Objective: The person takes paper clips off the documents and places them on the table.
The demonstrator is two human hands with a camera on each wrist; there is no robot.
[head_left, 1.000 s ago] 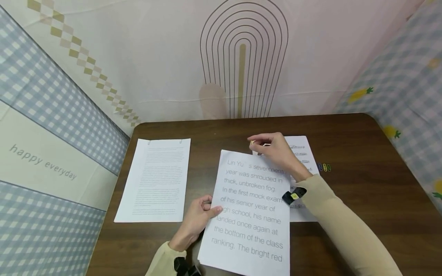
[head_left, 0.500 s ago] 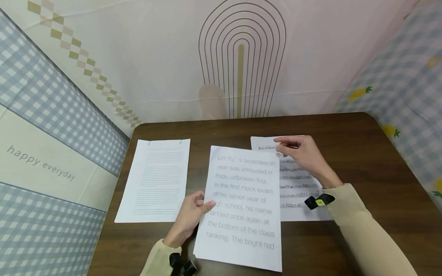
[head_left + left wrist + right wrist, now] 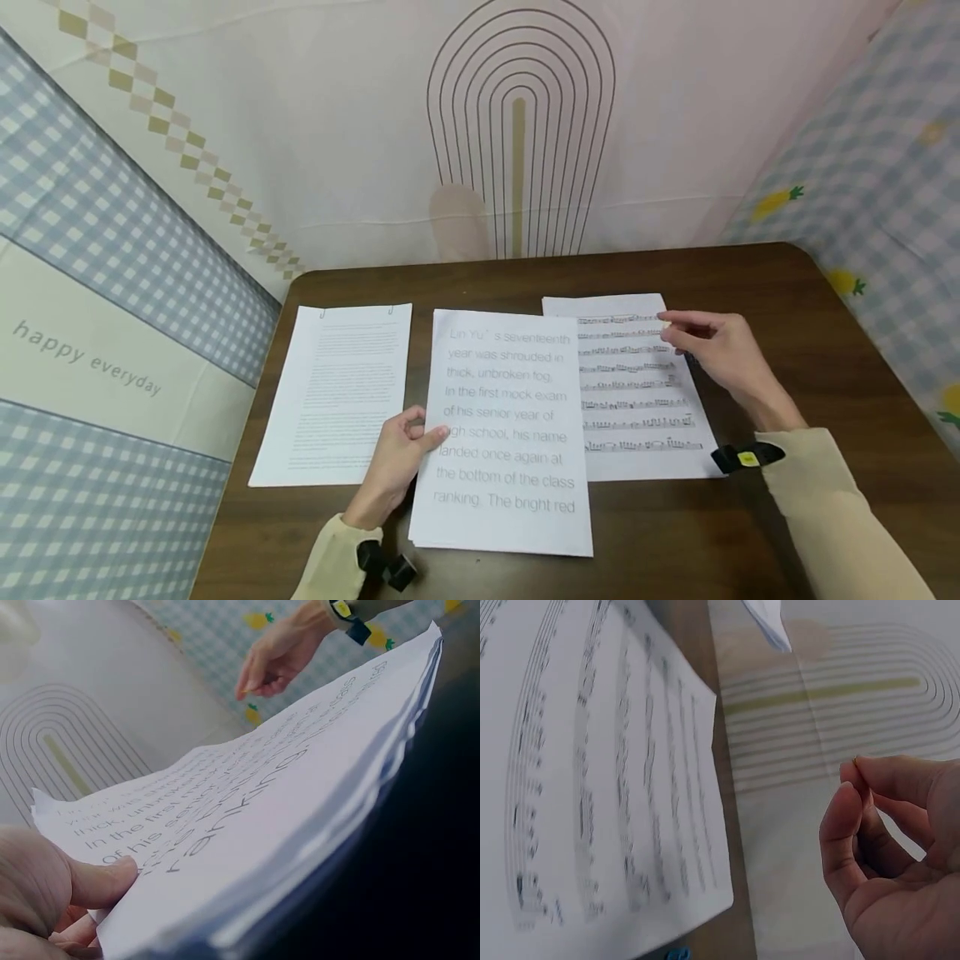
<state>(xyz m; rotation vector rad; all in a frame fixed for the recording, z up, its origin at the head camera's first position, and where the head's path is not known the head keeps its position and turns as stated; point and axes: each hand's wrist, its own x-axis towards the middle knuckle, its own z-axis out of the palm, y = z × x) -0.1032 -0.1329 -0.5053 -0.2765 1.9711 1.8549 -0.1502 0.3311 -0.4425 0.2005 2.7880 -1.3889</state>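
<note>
My left hand [image 3: 397, 454] grips a stack of printed sheets [image 3: 510, 433] by its left edge, thumb on top. The stack is lifted and tilted in the left wrist view, its loose edges slightly fanned. It overlaps part of the sheet music [image 3: 637, 392] lying on the table. My right hand [image 3: 723, 354] hovers over the upper right edge of the sheet music. Its thumb and index finger pinch a tiny yellowish paper clip [image 3: 246, 691], mostly hidden by the fingertips.
Another stack of printed pages [image 3: 345, 400] lies at the left of the brown table [image 3: 675, 533], with paper clips [image 3: 322, 313] on its top edge. A blue paper clip [image 3: 677, 954] lies beside the sheet music. A patterned cloth [image 3: 360, 125] hangs behind the table.
My left hand has shifted left and slightly up in the head view with the stack, baring more sheet music. My right hand has moved right, away from the stack's top edge, still pinching the clip.
</note>
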